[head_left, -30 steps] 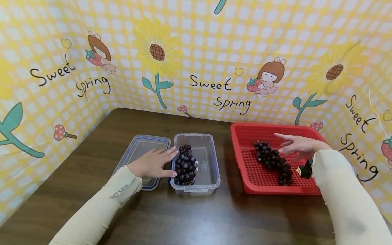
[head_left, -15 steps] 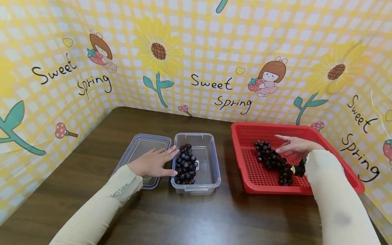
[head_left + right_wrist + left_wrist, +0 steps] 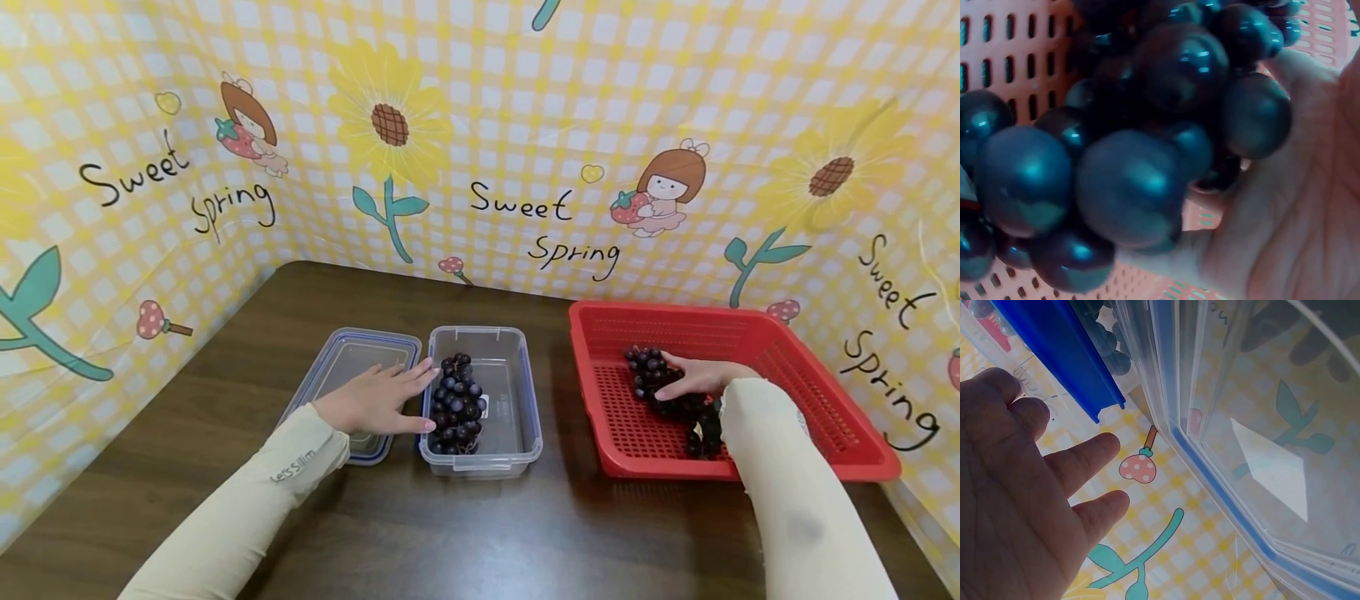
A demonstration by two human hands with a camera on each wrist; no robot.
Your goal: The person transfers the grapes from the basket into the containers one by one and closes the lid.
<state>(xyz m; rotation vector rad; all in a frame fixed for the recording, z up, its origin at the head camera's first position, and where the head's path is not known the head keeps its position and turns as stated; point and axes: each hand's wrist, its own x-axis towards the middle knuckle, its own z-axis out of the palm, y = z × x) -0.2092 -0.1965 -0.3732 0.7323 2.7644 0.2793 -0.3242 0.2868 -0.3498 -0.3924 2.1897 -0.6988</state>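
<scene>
Head view: grapes (image 3: 643,367) are held by right grip (image 3: 701,377) inside red basket (image 3: 652,468); left grip (image 3: 375,402) is spread at container's (image 3: 480,461) left edge; basket, container are separated by table (image 3: 558,404).

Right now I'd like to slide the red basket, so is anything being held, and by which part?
The right hand grips the dark grape bunch around its middle, in the red basket. The left hand holds nothing.
</scene>
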